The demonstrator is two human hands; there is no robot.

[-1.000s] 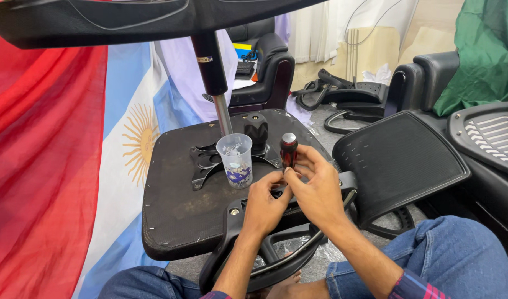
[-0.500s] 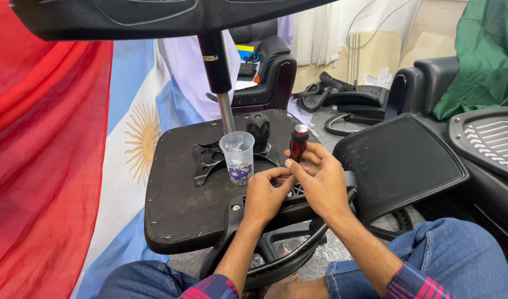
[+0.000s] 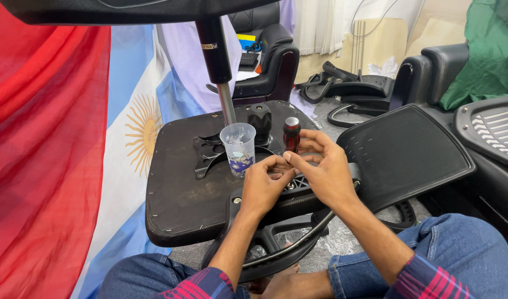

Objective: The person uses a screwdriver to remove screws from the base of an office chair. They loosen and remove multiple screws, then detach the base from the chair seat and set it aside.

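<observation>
My right hand (image 3: 324, 170) grips a screwdriver with a red and black handle (image 3: 291, 134), held upright over the black bracket at the back of an upturned chair seat (image 3: 176, 194). My left hand (image 3: 263, 182) rests beside it, its fingertips pinched at the base of the screwdriver; what they pinch is hidden. A clear plastic cup (image 3: 238, 148) with small metal parts in it stands on the seat just left of both hands. A black knob (image 3: 259, 119) rises behind the cup.
A black mesh chair back (image 3: 406, 152) lies to the right. A gas-lift column (image 3: 215, 52) stands behind the seat. Coloured flags (image 3: 49, 138) hang on the left. Black office chairs and loose armrests (image 3: 348, 91) lie at the back; my knees in jeans are below.
The screwdriver handle has shifted slightly left and stands more upright in my right hand. My left hand stays pinched at its base. The camera view has moved a little.
</observation>
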